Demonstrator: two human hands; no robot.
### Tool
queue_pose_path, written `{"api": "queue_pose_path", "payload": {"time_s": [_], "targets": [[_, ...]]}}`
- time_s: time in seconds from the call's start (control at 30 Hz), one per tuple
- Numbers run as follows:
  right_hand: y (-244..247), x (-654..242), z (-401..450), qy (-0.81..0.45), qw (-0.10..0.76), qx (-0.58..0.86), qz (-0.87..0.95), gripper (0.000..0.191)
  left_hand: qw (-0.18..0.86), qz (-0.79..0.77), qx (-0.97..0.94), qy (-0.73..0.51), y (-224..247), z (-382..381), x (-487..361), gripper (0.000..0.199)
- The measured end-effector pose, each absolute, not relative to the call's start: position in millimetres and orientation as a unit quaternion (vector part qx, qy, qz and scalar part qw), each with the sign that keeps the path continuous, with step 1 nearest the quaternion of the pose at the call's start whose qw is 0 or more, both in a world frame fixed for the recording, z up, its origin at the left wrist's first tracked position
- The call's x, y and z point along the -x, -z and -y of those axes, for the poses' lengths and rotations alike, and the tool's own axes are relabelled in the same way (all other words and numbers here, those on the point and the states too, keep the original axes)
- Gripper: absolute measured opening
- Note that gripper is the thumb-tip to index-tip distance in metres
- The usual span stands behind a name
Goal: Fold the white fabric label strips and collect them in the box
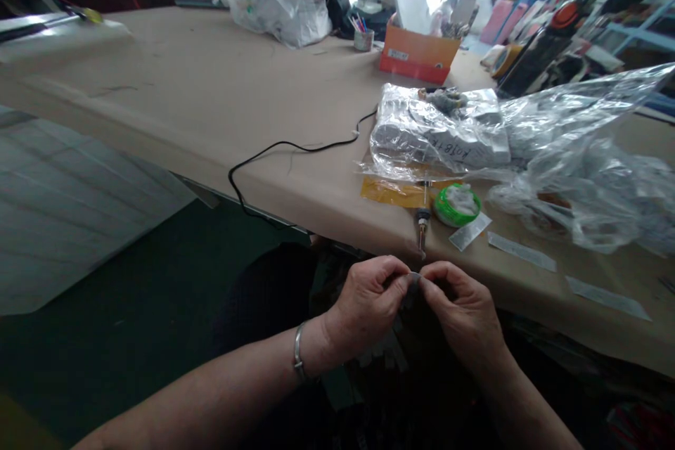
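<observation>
My left hand and my right hand meet just in front of the table's edge, thumbs and fingers pinched. Between their fingertips is a small, flat, pale grey piece, mostly covered; its kind is unclear. Right beyond the fingers, a thin tool like a soldering iron lies with its metal tip at the edge. Beside it is a round green tub with white, fluffy-looking material in it. Pale translucent strips lie along the edge to the right.
Clear plastic bags cover the table's right side, partly over a white wrapped bundle. A black cord loops over the front edge. Farther back are an orange box, a pen cup and a stuffed plastic bag.
</observation>
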State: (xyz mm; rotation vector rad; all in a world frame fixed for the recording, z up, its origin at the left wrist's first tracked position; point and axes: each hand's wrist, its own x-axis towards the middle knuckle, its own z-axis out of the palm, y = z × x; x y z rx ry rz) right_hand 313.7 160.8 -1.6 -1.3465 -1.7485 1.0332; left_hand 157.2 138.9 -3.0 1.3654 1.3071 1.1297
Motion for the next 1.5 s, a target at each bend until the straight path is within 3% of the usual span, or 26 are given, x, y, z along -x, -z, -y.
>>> {"api": "queue_pose_path", "payload": {"time_s": [0.27,0.8,0.97,1.17,1.5], "targets": [[3,-315,-168,-0.336,0.364,0.527,0.691,0.012,0.432,-0.523,-0.568,-0.466,5,-150,-160,0.016],[2,-316,-167,-0.41,0.352,0.538,0.647,0.014,0.535,-0.511,-0.469,-0.482,-2,-150,-162,0.011],[5,-316,-161,-0.546,0.38,0.495,0.559,0.021,0.618,-0.486,-0.378,-0.489,-2,-146,-162,0.013],[33,-319,-128,-0.713,0.261,0.456,0.464,0.026,0.654,-0.474,-0.283,-0.517,8,-137,-161,0.012],[43,-314,-108,-0.729,0.247,0.486,0.415,0.029,0.658,-0.485,-0.245,-0.522,20,-135,-162,0.011]]}}
